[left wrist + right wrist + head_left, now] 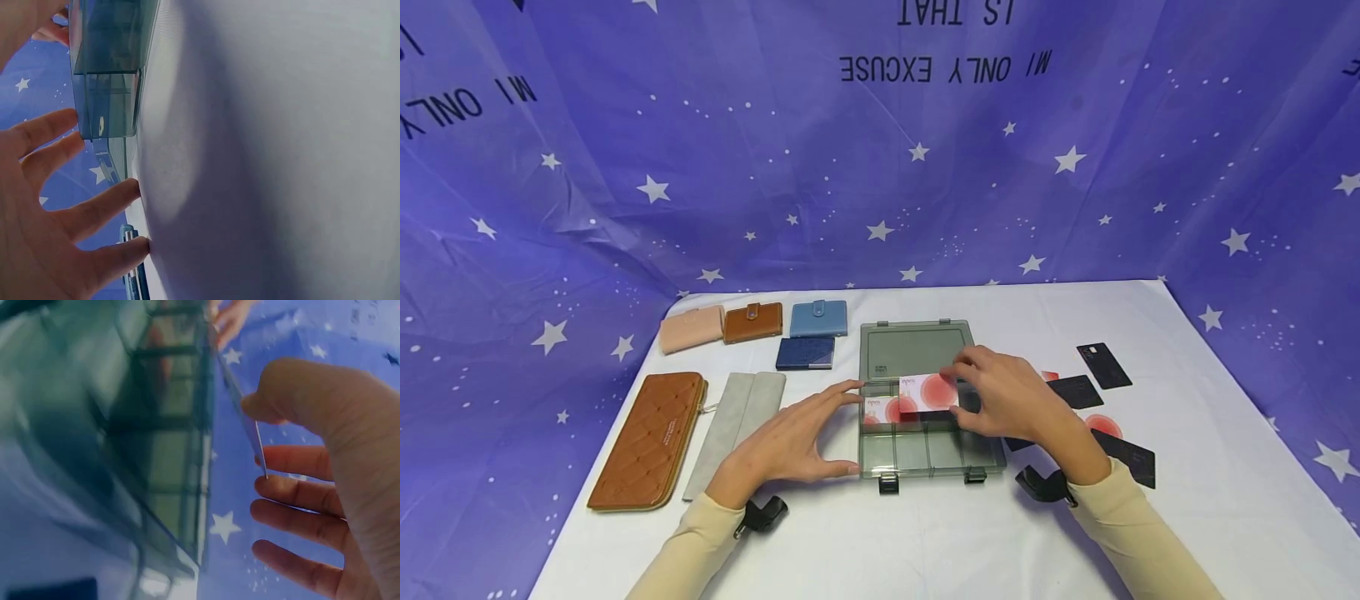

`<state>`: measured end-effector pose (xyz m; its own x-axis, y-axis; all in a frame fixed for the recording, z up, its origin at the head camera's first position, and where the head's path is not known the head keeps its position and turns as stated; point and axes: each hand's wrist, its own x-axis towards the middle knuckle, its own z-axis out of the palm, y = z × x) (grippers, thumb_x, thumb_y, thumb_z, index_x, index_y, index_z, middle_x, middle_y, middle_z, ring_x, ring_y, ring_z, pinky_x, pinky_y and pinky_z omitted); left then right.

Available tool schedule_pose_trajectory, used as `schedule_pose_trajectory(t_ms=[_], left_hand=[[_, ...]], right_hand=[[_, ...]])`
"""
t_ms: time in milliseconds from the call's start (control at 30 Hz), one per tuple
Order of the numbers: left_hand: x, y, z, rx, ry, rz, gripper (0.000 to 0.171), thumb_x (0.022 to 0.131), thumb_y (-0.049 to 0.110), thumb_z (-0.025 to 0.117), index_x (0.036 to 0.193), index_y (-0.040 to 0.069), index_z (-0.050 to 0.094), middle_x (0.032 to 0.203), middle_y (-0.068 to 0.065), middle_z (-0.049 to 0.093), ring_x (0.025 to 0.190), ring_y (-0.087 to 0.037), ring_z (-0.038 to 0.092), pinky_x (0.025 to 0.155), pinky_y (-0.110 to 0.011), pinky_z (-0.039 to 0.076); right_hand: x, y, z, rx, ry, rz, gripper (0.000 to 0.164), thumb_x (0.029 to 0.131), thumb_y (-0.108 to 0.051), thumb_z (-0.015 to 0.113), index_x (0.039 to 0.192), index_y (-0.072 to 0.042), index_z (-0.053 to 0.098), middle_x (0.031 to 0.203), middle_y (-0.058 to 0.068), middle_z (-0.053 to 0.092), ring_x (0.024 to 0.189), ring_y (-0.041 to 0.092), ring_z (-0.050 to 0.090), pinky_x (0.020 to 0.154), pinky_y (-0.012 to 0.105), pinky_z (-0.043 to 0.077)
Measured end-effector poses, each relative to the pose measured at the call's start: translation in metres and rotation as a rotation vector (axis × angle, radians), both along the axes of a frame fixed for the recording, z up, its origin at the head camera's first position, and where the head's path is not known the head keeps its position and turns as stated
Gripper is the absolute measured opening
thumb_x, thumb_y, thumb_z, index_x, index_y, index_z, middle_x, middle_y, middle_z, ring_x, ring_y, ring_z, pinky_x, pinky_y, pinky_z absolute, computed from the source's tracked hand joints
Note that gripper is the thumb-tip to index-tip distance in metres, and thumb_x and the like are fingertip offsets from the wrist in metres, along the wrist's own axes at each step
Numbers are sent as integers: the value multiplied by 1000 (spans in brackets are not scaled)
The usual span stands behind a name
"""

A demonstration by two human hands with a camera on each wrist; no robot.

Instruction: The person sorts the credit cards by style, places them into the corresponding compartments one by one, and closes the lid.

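My right hand [1007, 396] pinches a pink-and-white card [925, 392] with a red circle, holding it above the green see-through divided box [912, 454]. In the right wrist view this card [251, 434] appears edge-on between thumb and fingertips, over the compartments. A similar card [877, 411] lies in the box at the left, partly covered by the held one. The box's lid [917, 350] is folded back at the far side. My left hand [793, 437] has its fingers spread at the box's left side. Its fingertips reach the box wall [103, 103] in the left wrist view.
Right of the box lie several black cards [1103, 367] and a card with a red circle [1105, 427]. On the left are a quilted brown wallet [647, 442], a grey wallet [726, 417], small pink [691, 329], brown [752, 323] and blue wallets [818, 320], and a navy card case [805, 353].
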<state>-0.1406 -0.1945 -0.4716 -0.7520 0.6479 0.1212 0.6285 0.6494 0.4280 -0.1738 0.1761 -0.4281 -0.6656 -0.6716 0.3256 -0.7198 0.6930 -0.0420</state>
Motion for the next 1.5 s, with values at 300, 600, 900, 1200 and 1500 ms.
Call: schedule_pose_trajectory(t_ms=[300, 600, 900, 1200, 1500], left_hand=[[0, 2, 1, 37, 42, -33, 95, 82, 62, 87, 156, 15, 52, 169, -1, 40, 146, -27, 53, 111, -50, 52], [0, 2, 0, 21, 40, -29, 95, 83, 65, 85, 158, 16, 51, 169, 0, 39, 147, -27, 52, 111, -49, 52], [-1, 2, 0, 16, 24, -18, 96, 84, 69, 82, 158, 19, 51, 170, 2, 38, 147, -27, 53, 110, -51, 53], [-2, 4, 0, 26, 39, -29, 96, 84, 70, 81, 158, 16, 51, 170, 1, 38, 147, -30, 52, 110, -52, 53], [0, 3, -1, 29, 30, -24, 93, 83, 65, 84, 156, 16, 53, 170, 1, 39, 148, -30, 51, 109, -52, 53]], right_hand=[[6, -18, -11, 13, 18, 71, 45, 87, -37, 81, 123, -11, 78, 114, 3, 66, 94, 19, 66, 72, 37, 59], [7, -28, -21, 1, 9, 108, 35, 95, -37, 81, 120, -13, 80, 116, 2, 70, 107, 22, 69, 86, 40, 61], [15, -40, -28, 72, -31, 112, 34, 105, -36, 72, 130, -14, 78, 128, 5, 72, 121, 27, 67, 100, 48, 58], [9, -29, -18, 18, -84, 99, 38, 105, -35, 72, 136, -14, 74, 136, 10, 67, 124, 30, 67, 103, 50, 56], [-31, 47, -11, -125, -184, -97, 45, 100, -28, 79, 139, -8, 71, 134, 14, 69, 126, 36, 65, 102, 58, 54]])
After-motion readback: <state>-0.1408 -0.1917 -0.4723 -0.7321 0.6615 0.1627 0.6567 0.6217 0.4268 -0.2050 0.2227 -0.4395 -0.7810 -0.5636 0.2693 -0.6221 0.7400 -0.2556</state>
